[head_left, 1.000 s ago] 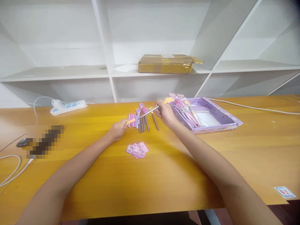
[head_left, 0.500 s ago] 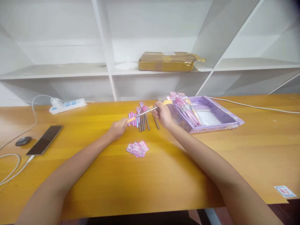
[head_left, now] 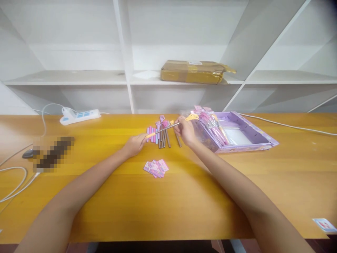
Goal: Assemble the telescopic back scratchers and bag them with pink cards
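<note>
Both hands are closed on one yellow back scratcher [head_left: 168,127], held slanting above the table. My left hand [head_left: 135,144] grips its orange handle. My right hand [head_left: 185,130] pinches the metal rod just below the yellow claw head. Behind and below it lie several loose metal rods with claw heads [head_left: 165,135], purple, pink and yellow. Several pink, purple and blue handle tubes [head_left: 152,135] lie in a row beside them, partly covered by the held handle. Nearer me is a small fanned pile of pink cards [head_left: 156,168].
A purple box [head_left: 259,146] stands at the right, with bagged back scratchers [head_left: 214,130] over its left side. A power strip [head_left: 84,116], a mouse [head_left: 27,153] and cables are at the left. A cardboard box [head_left: 192,72] rests on the shelf behind.
The whole view has shifted slightly, so things appear a little further right. Both hands keep their hold on the back scratcher, with hardly any movement between them.
</note>
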Motion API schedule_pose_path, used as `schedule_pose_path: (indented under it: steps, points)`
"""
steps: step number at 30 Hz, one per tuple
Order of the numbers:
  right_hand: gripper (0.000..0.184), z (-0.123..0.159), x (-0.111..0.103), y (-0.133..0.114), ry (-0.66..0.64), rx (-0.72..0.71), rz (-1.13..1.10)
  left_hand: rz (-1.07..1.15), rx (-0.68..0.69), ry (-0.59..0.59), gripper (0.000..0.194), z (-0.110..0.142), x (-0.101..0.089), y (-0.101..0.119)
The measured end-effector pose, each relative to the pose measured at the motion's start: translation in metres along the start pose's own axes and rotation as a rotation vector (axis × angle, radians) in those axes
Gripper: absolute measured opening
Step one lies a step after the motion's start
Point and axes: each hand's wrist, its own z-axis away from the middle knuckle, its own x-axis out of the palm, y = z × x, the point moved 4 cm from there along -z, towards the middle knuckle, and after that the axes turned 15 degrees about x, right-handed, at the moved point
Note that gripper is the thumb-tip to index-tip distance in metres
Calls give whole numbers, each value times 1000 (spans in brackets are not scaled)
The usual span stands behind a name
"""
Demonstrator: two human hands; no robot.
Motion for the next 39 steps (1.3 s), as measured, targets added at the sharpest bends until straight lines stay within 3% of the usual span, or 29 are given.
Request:
schedule_pose_path:
  steps: [13, 20, 29, 36, 39]
  points:
    - [59, -4, 0, 7, -108, -7, 1, 95, 9, -12, 41, 1, 5, 1]
    - [64, 4, 27, 32, -214, 89, 46, 119, 32, -35, 39, -1, 10, 3]
    - [59, 16, 58, 49, -338, 39, -53, 144, 50, -93, 41, -2, 13, 9]
    - [54, 19, 64, 47, -369, 34, -71, 195, 18, -69, 46, -6, 9, 20]
    - [55, 14, 55, 45, -281, -6, -150, 218, 14, -37, 48, -9, 10, 27]
